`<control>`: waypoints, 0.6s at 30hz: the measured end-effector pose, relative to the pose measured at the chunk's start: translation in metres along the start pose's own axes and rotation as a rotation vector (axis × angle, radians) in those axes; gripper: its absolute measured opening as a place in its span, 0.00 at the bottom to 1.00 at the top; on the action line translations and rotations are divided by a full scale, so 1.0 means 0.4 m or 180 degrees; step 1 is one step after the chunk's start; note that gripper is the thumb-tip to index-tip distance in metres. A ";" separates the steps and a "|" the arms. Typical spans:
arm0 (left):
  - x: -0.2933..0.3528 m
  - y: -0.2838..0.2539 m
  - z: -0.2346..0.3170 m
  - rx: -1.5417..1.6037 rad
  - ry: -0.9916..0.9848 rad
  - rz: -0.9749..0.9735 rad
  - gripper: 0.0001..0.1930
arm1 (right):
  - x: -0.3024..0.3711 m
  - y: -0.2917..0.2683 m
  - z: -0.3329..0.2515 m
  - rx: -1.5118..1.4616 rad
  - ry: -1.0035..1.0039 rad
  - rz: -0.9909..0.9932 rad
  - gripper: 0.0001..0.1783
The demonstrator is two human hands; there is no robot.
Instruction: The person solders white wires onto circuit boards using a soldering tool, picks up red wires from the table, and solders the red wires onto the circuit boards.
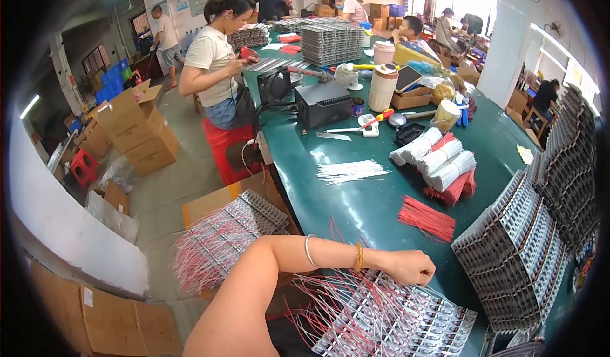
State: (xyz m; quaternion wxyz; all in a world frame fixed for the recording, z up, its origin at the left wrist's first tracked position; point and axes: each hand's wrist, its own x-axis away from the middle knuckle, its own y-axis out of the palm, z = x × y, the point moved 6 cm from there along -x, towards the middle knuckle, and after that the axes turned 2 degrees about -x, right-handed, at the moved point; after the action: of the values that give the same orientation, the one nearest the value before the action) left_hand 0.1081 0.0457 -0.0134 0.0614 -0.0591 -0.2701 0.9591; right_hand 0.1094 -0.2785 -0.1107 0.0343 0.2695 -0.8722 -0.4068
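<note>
My left hand (410,268) reaches across from the left, a silver bangle and a gold-coloured bracelet on its arm. Its fingers are curled closed over the upper edge of a panel of small grey modules (438,322); what they grip, if anything, is hidden. Many loose red and white wires (343,303) trail from the panel's left part, while its right part shows bare rows. Just beyond the hand lies a bunch of red wires (427,218), and farther off a spread of white wires (351,171). My right hand is out of view.
Tall stacks of module panels (511,249) rise at the right. Tied white wire bundles (438,157) lie on the green table (298,182), near a black power box (323,103). A wired panel stack (235,233) sits in a carton at left. Across the table a person (219,61) sits.
</note>
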 end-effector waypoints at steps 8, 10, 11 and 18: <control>0.151 -0.230 0.082 -0.0065 0.0517 0.2260 0.06 | 0.030 0.003 -0.034 0.0033 -0.0199 -0.0322 0.12; 0.322 -0.382 0.087 -0.0563 0.0048 0.3422 0.07 | 0.030 -0.013 -0.058 0.0051 -0.0284 -0.0333 0.12; 0.453 -0.485 0.113 -0.1908 0.0039 0.4397 0.08 | 0.028 -0.017 -0.064 0.0022 -0.0286 -0.0382 0.12; 0.993 -0.746 0.140 0.0028 0.0364 0.6710 0.07 | 0.049 0.011 -0.001 -0.0289 -0.0230 -0.0653 0.12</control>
State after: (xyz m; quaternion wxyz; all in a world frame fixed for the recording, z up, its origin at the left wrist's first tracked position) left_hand -0.2657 0.3292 0.1592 -0.7901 -0.3087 -0.0754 0.5242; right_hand 0.0907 -0.2862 -0.1102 -0.0268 0.3406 -0.8215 -0.4566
